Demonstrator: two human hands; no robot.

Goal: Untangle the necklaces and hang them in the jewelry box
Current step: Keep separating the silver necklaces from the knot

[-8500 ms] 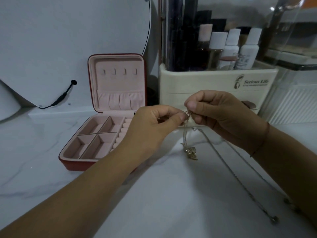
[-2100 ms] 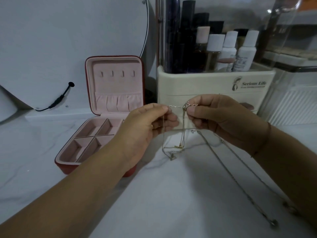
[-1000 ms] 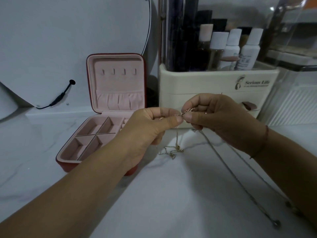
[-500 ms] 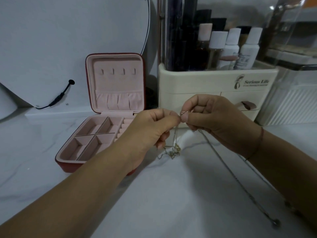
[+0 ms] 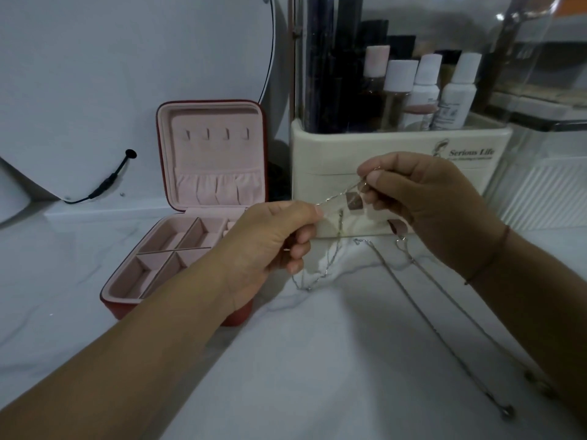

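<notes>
Pinching taut necklace (image 5: 338, 194), left fingers (image 5: 306, 214), right fingers (image 5: 381, 181), both curled

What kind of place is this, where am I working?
Most likely a dressing table or vanity: a cosmetics organizer stocked with bottles, an open jewelry box, and what looks like a round mirror behind them.

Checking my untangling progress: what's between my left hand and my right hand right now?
A short taut stretch of thin chain, pinched by the left hand and the right hand; its loose loops hang below. Seen in the head view.
</notes>
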